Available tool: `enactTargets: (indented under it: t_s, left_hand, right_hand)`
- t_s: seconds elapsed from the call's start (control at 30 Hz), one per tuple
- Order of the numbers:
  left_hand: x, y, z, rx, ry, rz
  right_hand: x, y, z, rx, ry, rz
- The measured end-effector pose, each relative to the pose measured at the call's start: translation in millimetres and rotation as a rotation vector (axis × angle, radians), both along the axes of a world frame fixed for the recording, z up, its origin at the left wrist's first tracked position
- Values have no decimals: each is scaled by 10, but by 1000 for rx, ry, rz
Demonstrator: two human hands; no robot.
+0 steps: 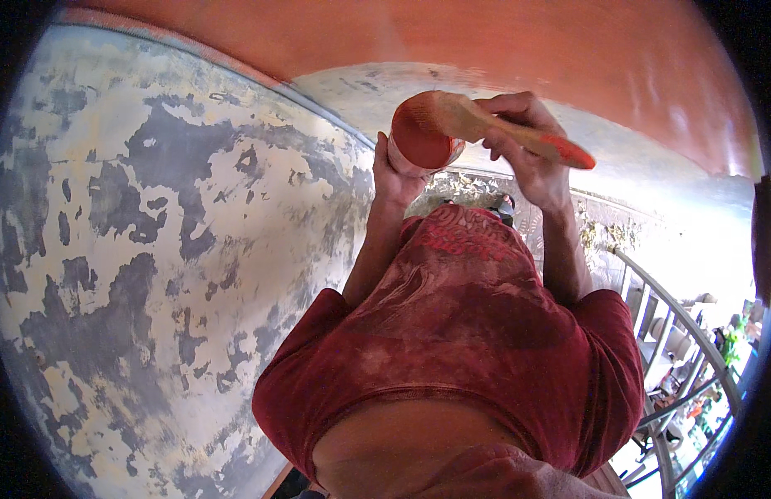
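Red, paint-stained T-shirt (460,333) closest below, peeling grey-and-cream wall (152,233) left of it. Above the shirt, left hand (394,176) wrapped around a small paint can (423,137) of orange-red paint. Right hand (523,141), just right of the can, fingers closed on a wooden-handled paintbrush (493,125), bristles at the can's rim.

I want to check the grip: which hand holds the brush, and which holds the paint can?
The right hand holds the brush by its handle; the left hand grips the can from the side.
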State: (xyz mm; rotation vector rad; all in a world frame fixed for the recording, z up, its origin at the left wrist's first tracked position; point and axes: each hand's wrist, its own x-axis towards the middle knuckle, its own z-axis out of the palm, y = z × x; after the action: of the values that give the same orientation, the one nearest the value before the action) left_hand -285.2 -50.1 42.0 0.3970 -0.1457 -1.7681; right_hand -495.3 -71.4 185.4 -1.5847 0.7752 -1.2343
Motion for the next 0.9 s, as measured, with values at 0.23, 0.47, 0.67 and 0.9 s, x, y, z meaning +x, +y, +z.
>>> enactTargets:
  t_s: [0.23,0.47,0.67,0.9]
  left_hand:
    - [-80,-53,-151,-75,90,-115]
    - [-110,-68,-251,-21,120,-171]
    - [-275,-27,-256,-69,214,-314]
    - [-622,-37,-310,26,191,-426]
  right_hand:
    - [-175,36,-107,134,-301,-88]
    - [-308,49,-283,548,-776,-107]
    - [-481,139,-594,749,-1070,-45]
    - [-1023,205,-637,646,-1341,-11]
